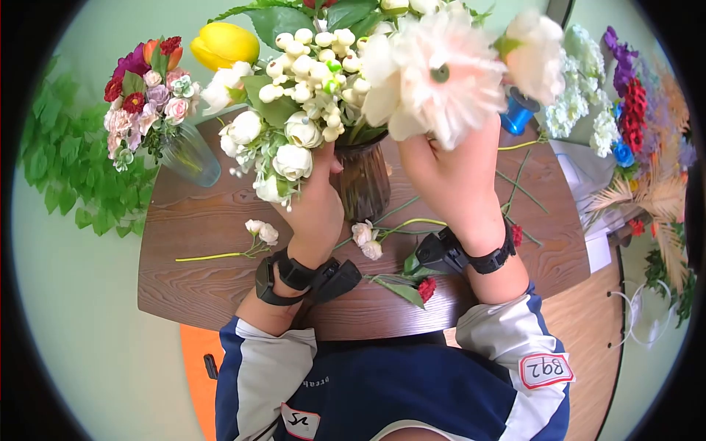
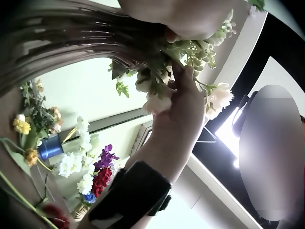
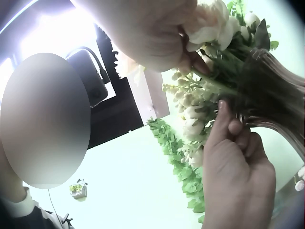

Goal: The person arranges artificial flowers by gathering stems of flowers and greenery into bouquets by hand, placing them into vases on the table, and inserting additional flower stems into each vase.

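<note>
A brown ribbed glass vase point(image 1: 365, 180) stands on the table, full of artificial flowers: white roses point(image 1: 293, 162), cream berry sprigs point(image 1: 312, 66) and a yellow tulip point(image 1: 224, 45). My left hand point(image 1: 312, 206) grips the vase at its rim; in the right wrist view its fingers curl beside the neck. On the other side, my right hand point(image 1: 460, 184) pinches a green flower stem point(image 3: 217, 82) just above the mouth. A large pale pink flower point(image 1: 460, 77) hangs over that hand and hides its fingertips in the head view.
The wooden table point(image 1: 198, 279) bears a loose rose sprig point(image 1: 262, 232), another small bloom point(image 1: 368, 239) and a red flower point(image 1: 426, 289). A glass vase of mixed flowers point(image 1: 193, 154) stands left. At the back right are a blue spool point(image 1: 519, 112) and white blossoms point(image 1: 577, 103).
</note>
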The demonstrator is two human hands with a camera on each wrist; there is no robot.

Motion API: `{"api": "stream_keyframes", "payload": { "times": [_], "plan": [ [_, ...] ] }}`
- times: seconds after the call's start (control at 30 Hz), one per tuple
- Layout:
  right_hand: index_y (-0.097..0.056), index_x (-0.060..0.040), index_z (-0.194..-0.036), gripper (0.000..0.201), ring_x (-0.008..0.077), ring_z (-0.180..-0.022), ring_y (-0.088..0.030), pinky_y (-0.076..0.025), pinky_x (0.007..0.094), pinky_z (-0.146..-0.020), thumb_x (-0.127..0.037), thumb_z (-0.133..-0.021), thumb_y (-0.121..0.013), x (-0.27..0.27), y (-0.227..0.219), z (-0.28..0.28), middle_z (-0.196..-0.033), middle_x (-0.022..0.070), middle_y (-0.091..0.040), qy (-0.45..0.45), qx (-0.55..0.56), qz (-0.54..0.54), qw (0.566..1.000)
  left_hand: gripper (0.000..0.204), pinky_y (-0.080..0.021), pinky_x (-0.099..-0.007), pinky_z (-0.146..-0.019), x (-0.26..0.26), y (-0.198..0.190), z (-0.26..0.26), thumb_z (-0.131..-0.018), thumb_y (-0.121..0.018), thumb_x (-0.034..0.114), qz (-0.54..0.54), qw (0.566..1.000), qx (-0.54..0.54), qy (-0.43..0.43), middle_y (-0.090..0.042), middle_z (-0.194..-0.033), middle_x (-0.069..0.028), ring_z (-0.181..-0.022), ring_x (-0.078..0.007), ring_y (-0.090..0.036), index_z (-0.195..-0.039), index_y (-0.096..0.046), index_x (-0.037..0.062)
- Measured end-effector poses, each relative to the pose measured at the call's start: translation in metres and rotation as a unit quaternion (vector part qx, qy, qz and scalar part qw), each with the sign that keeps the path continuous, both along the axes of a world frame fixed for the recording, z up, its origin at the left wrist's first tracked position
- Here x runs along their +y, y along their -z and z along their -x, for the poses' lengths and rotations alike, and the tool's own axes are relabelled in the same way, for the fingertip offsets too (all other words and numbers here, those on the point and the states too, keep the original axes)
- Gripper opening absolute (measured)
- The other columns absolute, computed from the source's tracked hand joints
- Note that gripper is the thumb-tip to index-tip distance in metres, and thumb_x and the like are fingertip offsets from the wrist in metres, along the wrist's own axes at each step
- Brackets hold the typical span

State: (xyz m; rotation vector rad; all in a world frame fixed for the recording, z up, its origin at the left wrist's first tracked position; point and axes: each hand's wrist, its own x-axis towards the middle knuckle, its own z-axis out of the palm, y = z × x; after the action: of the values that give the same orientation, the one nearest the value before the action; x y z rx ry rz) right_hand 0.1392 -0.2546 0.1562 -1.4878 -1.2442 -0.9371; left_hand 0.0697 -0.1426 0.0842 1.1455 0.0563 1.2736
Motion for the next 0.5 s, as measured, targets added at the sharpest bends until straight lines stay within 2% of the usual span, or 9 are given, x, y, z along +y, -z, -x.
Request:
{"api": "stream_keyframes", "payload": {
  "times": [0.03,0.1,0.17,0.2,0.27,0.3,0.37,0.43,0.5],
  "plan": [
    [-0.059,-0.0008,-0.079,0.012,0.0361,-0.066,-0.055,-0.044,0.0424,-0.057,0.001,-0.067,-0.058,0.001,0.001,0.002,-0.069,0.0148,-0.057,-0.006,0.008,-0.037,0.999,0.013,-0.042,-0.0237,-0.053,-0.002,-0.002,-0.001,-0.081,-0.065,0.000,0.000,1.000,0.000,-0.001,-0.058,-0.076,-0.0020,-0.057,-0.0096,-0.050,-0.093,-0.058,-0.0002],
    [-0.059,-0.0009,-0.078,0.012,0.0371,-0.063,-0.055,-0.044,0.0430,-0.055,0.000,-0.066,-0.058,-0.002,0.004,0.005,-0.068,0.0150,-0.056,-0.013,0.018,-0.073,0.997,0.016,-0.042,-0.0242,-0.053,-0.004,-0.004,-0.003,-0.081,-0.064,-0.002,0.079,0.992,-0.089,0.043,-0.059,-0.078,-0.0023,-0.057,-0.0089,-0.049,-0.095,-0.057,0.0013],
    [-0.063,-0.0019,-0.092,0.028,0.0264,-0.068,-0.059,-0.046,0.0345,-0.067,0.001,-0.065,-0.059,-0.012,0.008,0.003,-0.076,0.0097,-0.063,0.114,-0.018,0.049,0.992,0.017,-0.042,-0.0236,-0.055,-0.004,-0.005,-0.004,-0.082,-0.063,-0.001,0.104,0.990,-0.083,0.043,-0.059,-0.083,-0.0023,-0.060,-0.0087,-0.049,-0.098,-0.057,0.0021],
    [-0.063,-0.0019,-0.092,0.028,0.0264,-0.068,-0.059,-0.046,0.0345,-0.067,0.001,-0.065,-0.059,-0.013,0.008,0.001,-0.076,0.0097,-0.063,0.115,-0.017,0.049,0.992,0.017,-0.041,-0.0231,-0.056,0.000,-0.003,-0.004,-0.083,-0.062,0.000,0.087,0.990,-0.097,0.060,-0.060,-0.084,-0.0021,-0.062,-0.0086,-0.049,-0.099,-0.058,0.0022],
    [-0.063,-0.0023,-0.094,0.030,0.0238,-0.067,-0.059,-0.047,0.0334,-0.065,0.002,-0.064,-0.059,-0.013,0.006,-0.006,-0.077,0.0100,-0.064,0.052,0.015,0.075,0.996,0.016,-0.039,-0.0219,-0.057,0.005,0.001,-0.006,-0.084,-0.062,0.001,0.073,0.991,-0.096,0.065,-0.060,-0.086,-0.0016,-0.065,-0.0082,-0.049,-0.100,-0.058,0.0029],
    [-0.063,-0.0023,-0.094,0.030,0.0238,-0.067,-0.059,-0.047,0.0334,-0.065,0.002,-0.064,-0.059,-0.011,0.005,-0.006,-0.077,0.0100,-0.064,0.053,0.015,0.074,0.996,0.016,-0.039,-0.0219,-0.057,0.007,0.002,-0.007,-0.084,-0.062,0.001,0.072,0.991,-0.095,0.066,-0.060,-0.086,-0.0016,-0.065,-0.0082,-0.049,-0.100,-0.058,0.0029],
    [-0.061,-0.0005,-0.077,0.014,0.0377,-0.065,-0.056,-0.045,0.0436,-0.060,0.000,-0.063,-0.059,0.001,0.003,-0.001,-0.068,0.0164,-0.058,-0.048,0.095,0.004,0.994,0.017,-0.040,-0.0218,-0.057,0.010,0.004,-0.008,-0.084,-0.062,0.001,0.053,0.993,-0.092,0.059,-0.061,-0.088,-0.0023,-0.065,-0.0083,-0.049,-0.100,-0.058,0.0032],
    [-0.063,-0.0021,-0.078,0.018,0.0355,-0.069,-0.056,-0.043,0.0434,-0.064,0.002,-0.061,-0.058,0.008,0.008,-0.001,-0.069,0.0141,-0.059,-0.042,0.088,-0.010,0.995,0.017,-0.040,-0.0217,-0.057,0.007,0.002,-0.007,-0.084,-0.062,0.001,0.070,0.991,-0.094,0.062,-0.061,-0.088,-0.0024,-0.065,-0.0084,-0.050,-0.100,-0.058,0.0031],
    [-0.064,-0.0037,-0.081,0.023,0.0335,-0.074,-0.056,-0.041,0.0413,-0.066,0.003,-0.060,-0.057,0.008,0.009,0.002,-0.073,0.0124,-0.060,0.004,0.040,0.044,0.998,0.016,-0.040,-0.0216,-0.057,0.006,0.001,-0.006,-0.084,-0.062,0.001,0.087,0.989,-0.098,0.064,-0.061,-0.088,-0.0025,-0.066,-0.0084,-0.051,-0.100,-0.058,0.0030]
  ]
}}
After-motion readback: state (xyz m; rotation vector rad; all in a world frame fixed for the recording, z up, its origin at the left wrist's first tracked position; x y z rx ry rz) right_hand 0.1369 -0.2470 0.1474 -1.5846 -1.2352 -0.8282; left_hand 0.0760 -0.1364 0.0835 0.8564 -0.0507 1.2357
